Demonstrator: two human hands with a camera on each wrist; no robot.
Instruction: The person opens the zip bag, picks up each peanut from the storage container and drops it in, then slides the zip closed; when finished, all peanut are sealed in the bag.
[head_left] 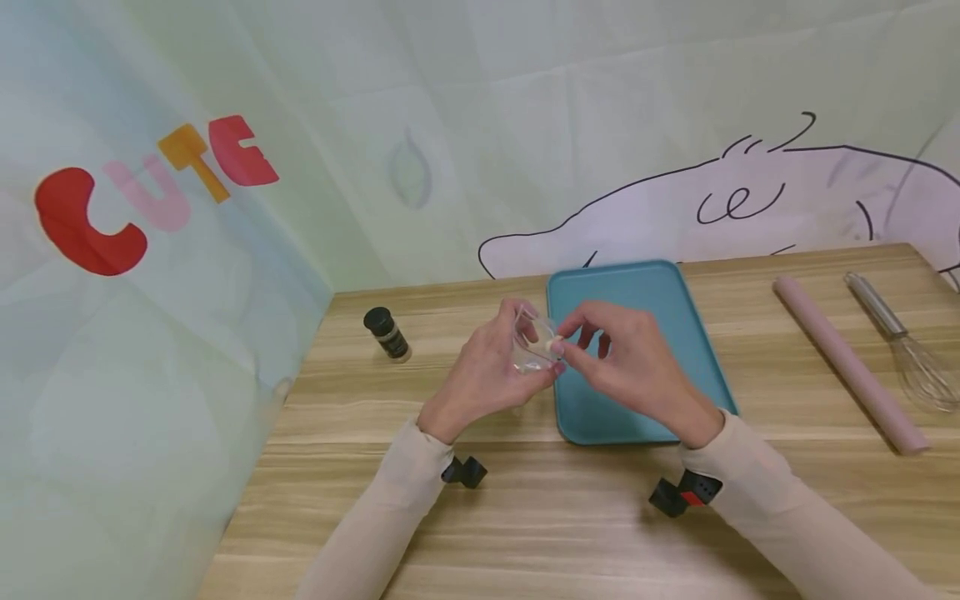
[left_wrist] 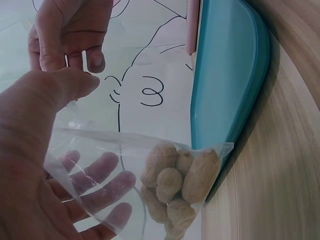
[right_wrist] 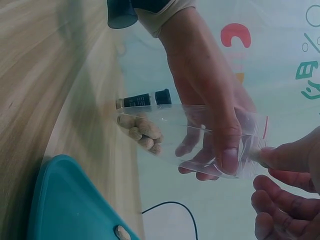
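Note:
My left hand point(head_left: 487, 358) grips a clear zip bag point(right_wrist: 175, 125) near its mouth, thumb on one side and fingers behind. Several unshelled peanuts point(left_wrist: 170, 182) lie bunched in the bag's lower end. With thumb and forefinger, my right hand point(head_left: 630, 354) pinches at the bag's mouth, beside the red-marked zip strip; whether something small is also between those fingertips I cannot tell. Below the hands is a teal tray point(head_left: 637, 417). One peanut point(right_wrist: 122, 232) shows at the tray's edge in the right wrist view.
A black-capped seasoning jar point(head_left: 388, 335) stands to the left on the wooden table point(head_left: 540, 525). Right of the tray lie a pink rolling pin point(head_left: 847, 362) and a metal whisk point(head_left: 903, 342). A printed cloth point(head_left: 450, 167) hangs behind the table and along its left side.

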